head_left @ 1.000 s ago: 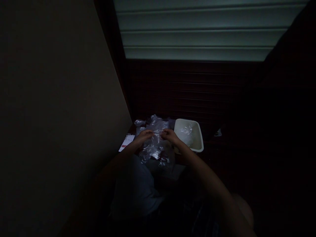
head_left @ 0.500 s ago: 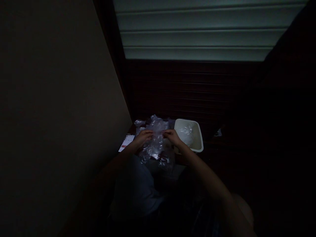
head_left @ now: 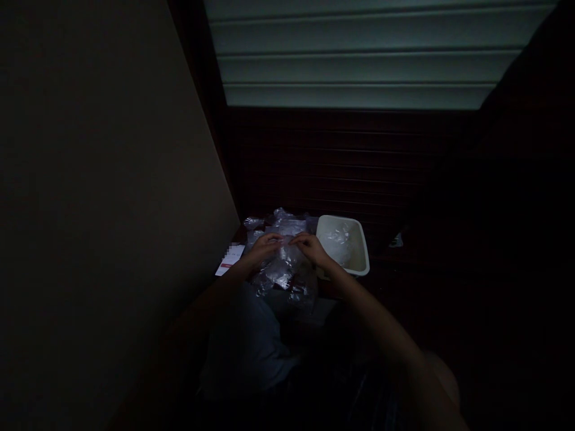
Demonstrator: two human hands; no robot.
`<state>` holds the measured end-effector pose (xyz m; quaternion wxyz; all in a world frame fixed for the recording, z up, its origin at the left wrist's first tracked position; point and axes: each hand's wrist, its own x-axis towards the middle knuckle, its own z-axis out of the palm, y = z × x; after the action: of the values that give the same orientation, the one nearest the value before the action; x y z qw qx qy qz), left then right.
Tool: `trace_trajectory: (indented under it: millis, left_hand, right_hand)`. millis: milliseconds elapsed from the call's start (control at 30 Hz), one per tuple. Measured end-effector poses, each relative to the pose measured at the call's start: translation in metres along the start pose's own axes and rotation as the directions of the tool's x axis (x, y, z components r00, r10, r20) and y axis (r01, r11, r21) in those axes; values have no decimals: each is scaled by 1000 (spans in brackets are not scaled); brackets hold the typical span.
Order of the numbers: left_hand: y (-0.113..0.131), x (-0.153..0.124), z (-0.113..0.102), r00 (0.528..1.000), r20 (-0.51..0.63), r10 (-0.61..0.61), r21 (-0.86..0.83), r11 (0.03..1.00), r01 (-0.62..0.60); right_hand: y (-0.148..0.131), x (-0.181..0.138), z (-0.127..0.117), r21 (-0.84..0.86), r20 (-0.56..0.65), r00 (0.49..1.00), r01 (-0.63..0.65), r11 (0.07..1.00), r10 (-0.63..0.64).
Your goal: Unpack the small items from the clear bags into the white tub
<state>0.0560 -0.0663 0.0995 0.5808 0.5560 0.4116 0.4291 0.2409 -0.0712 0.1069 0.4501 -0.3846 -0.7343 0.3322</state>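
Observation:
The scene is very dark. My left hand and my right hand are close together, both pinching the top edge of a clear plastic bag that hangs between them. Under and behind the hands lies a heap of more clear plastic bags on a dark surface. Right of my right hand stands a pale rectangular tub with crumpled clear plastic inside. My blue-clad knee is below the hands.
A white paper slip with red print lies left of the bags. A plain wall fills the left side. Dark slatted panelling rises behind, with a lit blind above. A small pale object sits far right on the dark surface.
Both hands have drawn a little closer together along the bag's top edge. The view has shifted slightly. The tub and heap have not moved.

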Motion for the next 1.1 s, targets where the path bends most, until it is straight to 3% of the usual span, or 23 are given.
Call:
trace_trajectory:
  millis: [133,300,533,700,900,1100]
  left_hand:
    - [-7,3,0,996,-36,82,136,988,-76]
    - [-12,6,-2,990,-50,132,164,979,-122]
    - [-14,4,1,993,-10,114,146,983,-111]
    - [-20,2,-7,1000,10,28,149,988,-29]
    - [-20,-6,-15,999,31,-10,172,985,4]
    - [-18,-7,-11,999,-36,-28,145,989,33]
  right_hand:
    - [1,-1,2,29,-20,999,-38,999,39]
    - [-4,0,0,92,-182,975,-111,990,127]
    - [2,1,7,-111,26,991,-128,986,131]
    - [16,2,8,24,-56,979,-194,981,195]
    - [15,1,3,189,-65,947,-297,936,314]
    - [8,-2,9,151,-20,949,-307,940,313]
